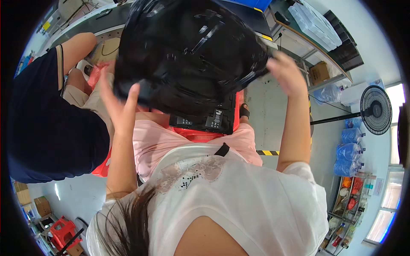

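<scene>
L hand [119, 104] is gaping wide by blk plastic tray [183, 55]; can't tell R hand [289, 74] grip; any uneven support's risking a drop.

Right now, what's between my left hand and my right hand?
A large, shiny black plastic piece lies between your left hand and right hand, in the head view.

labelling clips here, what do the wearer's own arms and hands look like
The left hand and right hand are bare, slightly blurred. No gloves, watch or bracelet can be made out. The forearms are uncovered too, with short white sleeves above.
</scene>
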### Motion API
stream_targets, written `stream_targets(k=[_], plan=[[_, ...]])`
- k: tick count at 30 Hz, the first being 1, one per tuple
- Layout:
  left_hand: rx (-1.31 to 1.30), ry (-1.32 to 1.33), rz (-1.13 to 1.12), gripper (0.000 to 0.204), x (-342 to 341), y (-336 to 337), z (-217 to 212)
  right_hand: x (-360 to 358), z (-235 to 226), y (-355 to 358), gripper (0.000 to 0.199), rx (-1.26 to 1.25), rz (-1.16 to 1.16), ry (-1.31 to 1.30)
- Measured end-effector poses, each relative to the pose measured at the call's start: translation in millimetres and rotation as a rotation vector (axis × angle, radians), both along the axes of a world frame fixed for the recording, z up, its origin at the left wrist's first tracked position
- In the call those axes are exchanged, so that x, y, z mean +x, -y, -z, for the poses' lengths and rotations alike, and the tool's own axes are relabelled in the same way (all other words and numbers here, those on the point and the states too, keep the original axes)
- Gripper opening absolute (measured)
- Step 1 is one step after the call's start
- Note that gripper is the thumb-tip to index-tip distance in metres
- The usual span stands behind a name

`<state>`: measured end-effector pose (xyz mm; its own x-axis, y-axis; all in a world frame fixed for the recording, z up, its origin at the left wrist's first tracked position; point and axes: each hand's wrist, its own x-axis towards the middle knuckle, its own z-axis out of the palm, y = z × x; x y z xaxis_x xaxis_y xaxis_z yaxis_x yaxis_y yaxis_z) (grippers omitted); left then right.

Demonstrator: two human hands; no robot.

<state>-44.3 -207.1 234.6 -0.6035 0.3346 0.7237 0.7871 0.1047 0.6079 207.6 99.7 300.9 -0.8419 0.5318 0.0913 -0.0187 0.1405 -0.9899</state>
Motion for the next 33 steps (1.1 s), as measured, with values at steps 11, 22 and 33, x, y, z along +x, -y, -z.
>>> stream_targets(k=[11, 22, 33], plan=[[-0.401, 0.706, 0.115, 0.044, -3, -73, 187, -40, 229, 10, 0.057, 0.226, 0.52, 0.306], [-0.698, 0.598, -0.097, 0.031, -6, -106, 260, 11, 302, 20, 0.055, 0.325, 0.467, 0.832], [-0.681, 0.596, 0.003, 0.034, -15, -97, 254, 14, 207, -113, 0.033, -0.196, 0.878, 0.503]])
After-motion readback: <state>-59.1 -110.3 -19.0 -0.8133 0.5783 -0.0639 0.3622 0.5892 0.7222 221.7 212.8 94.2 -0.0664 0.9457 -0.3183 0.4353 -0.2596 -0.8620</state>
